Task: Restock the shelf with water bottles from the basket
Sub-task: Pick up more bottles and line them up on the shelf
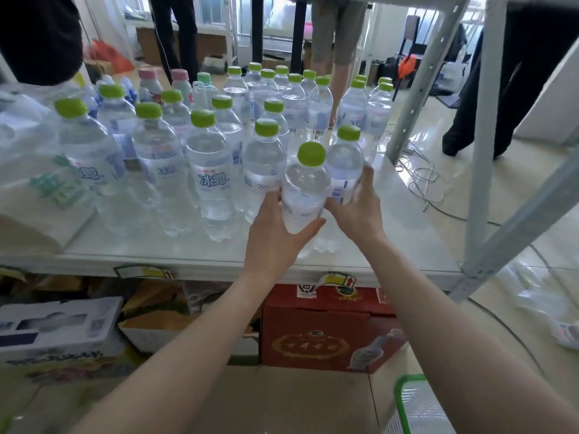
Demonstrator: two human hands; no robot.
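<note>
Several clear water bottles with green caps (203, 170) stand in rows on the white shelf (194, 255). My left hand (275, 233) grips the lower body of one bottle (305, 189) held upright over the shelf's front right part. My right hand (357, 205) is wrapped around a second bottle (344, 164) just behind and to the right of it, touching the first. The green-rimmed basket (404, 399) shows at the bottom right, mostly out of frame.
Grey metal shelf uprights (482, 151) rise at the right. A red carton (326, 333) and other boxes (59, 327) sit under the shelf. Pink-capped bottles (150, 83) stand at the back left. People's legs (335, 42) stand beyond the shelf. Cables lie on the floor.
</note>
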